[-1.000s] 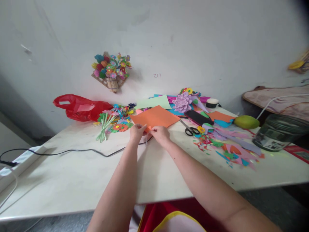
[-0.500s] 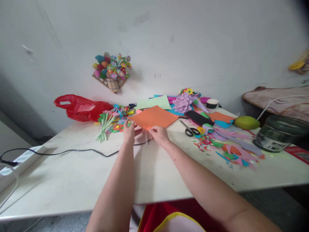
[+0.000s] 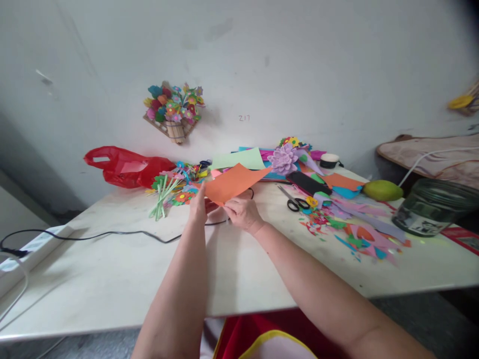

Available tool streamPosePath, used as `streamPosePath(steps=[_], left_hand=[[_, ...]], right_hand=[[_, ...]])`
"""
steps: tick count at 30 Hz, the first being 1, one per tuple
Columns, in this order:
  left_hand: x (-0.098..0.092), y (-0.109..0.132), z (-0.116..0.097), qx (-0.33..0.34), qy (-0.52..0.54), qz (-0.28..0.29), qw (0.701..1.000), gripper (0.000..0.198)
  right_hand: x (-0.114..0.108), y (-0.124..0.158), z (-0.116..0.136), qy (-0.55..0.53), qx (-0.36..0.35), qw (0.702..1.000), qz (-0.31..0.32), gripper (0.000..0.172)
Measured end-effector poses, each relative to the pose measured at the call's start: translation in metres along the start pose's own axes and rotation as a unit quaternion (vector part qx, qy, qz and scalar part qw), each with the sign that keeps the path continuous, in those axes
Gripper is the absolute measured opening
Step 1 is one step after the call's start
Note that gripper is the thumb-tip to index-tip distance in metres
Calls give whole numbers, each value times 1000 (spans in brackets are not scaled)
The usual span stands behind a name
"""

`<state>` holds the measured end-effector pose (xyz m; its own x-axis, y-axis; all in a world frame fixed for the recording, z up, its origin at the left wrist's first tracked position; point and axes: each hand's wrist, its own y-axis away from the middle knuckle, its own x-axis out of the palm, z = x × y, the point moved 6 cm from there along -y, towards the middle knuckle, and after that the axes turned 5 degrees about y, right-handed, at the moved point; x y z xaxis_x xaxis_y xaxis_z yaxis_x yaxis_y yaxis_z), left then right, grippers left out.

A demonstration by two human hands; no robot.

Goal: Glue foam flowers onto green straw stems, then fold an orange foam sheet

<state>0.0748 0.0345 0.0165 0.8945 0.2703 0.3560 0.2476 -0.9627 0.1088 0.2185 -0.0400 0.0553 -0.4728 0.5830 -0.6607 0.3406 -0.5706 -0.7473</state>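
Observation:
An orange sheet is raised above the middle of the table, its surface curved and its far corner pointing toward the wall. My left hand grips the sheet's left edge, thumb upright. Close to it, my right hand pinches the near edge. Behind the sheet lies a pale green sheet. Left of my left hand are pale green stems and small foam flowers. Black-handled scissors rest to the right of the sheet.
A red plastic bag sits back left. A black cable crosses the table from a power strip. On the right are a dark phone, colourful scraps, a green fruit and a glass jar.
The orange sheet has tilted and curved, its right corner shifting left. My right hand has moved slightly left, nearer my left hand, and more of the cable shows behind it.

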Motion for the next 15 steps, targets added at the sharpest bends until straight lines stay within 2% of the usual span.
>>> streamPosePath(steps=[2,5,7,9,11,12,15], left_hand=[[1,0,1,7,-4,10,1000,30],[6,2,-3,54,-8,38,998,25],[13,5,-11,110,-3,70,991,28],[16,9,-24,199,23,75,977,31],[16,15,-33,279,61,56,957,34],[15,16,-34,297,77,39,951,35],[8,9,-19,264,90,-37,960,37]], right_hand=[[2,1,6,15,-3,999,36,26],[6,3,9,17,18,998,62,26],[6,4,8,13,32,998,53,26],[4,3,6,6,36,999,29,25],[1,1,4,-8,40,999,3,26],[0,0,3,-17,45,999,-6,26],[5,-2,-8,-37,83,996,0,25]])
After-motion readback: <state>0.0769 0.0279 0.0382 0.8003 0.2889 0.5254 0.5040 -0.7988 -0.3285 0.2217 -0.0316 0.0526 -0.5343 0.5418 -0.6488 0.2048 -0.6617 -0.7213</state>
